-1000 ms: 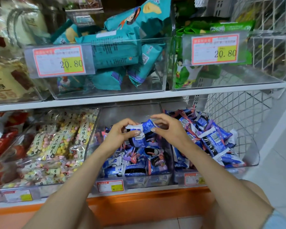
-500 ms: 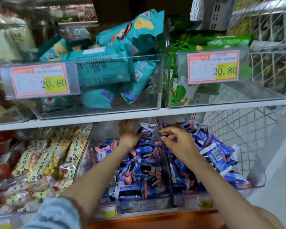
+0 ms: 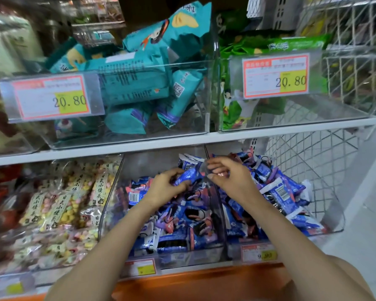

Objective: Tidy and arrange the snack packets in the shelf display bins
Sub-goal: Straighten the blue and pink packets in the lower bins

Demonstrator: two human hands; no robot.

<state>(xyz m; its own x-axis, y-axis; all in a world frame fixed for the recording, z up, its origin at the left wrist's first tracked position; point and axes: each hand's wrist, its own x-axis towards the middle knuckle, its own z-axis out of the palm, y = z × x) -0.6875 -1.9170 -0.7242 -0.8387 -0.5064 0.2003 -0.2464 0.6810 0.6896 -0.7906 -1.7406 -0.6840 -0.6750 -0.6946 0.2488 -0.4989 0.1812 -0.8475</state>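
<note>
Lower shelf, centre: my left hand (image 3: 164, 190) is over the middle bin (image 3: 139, 166), its fingers (image 3: 172, 173) clamped round one blue packet (image 3: 189, 170). The packet stands tilted, white crimped end up, above the heap and against the clear divider at the bin's right side.

My right hand (image 3: 234, 181) is just beside it, above the same divider, at the left edge of the right bin (image 3: 332, 213). Its fingers (image 3: 217, 167) are curled with tips close to the thumb. I cannot tell whether they pinch anything (a reddish speck shows between them, too blurred to name).

Both bins hold loose blue packets (image 3: 278, 192) with white ends and barcodes; the brand is not legible. The right bin's tag (image 3: 258, 254) begins "9.", with the rest smeared. The middle bin's tag (image 3: 142, 268) is unreadable.

The lower left bin holds clear candy bags (image 3: 61, 209) with strip labels reading "日式小馒头".

On the upper shelf (image 3: 291, 132), teal packets (image 3: 135, 83) bearing a cartoon figure sit behind a tag (image 3: 52, 97) reading "20.80". To their right, green packets (image 3: 291, 43) sit behind a second tag (image 3: 276, 76) that also reads "20.80". The smaller print on both is blurred.

White wire mesh (image 3: 313, 153) closes the shelf end at right.
</note>
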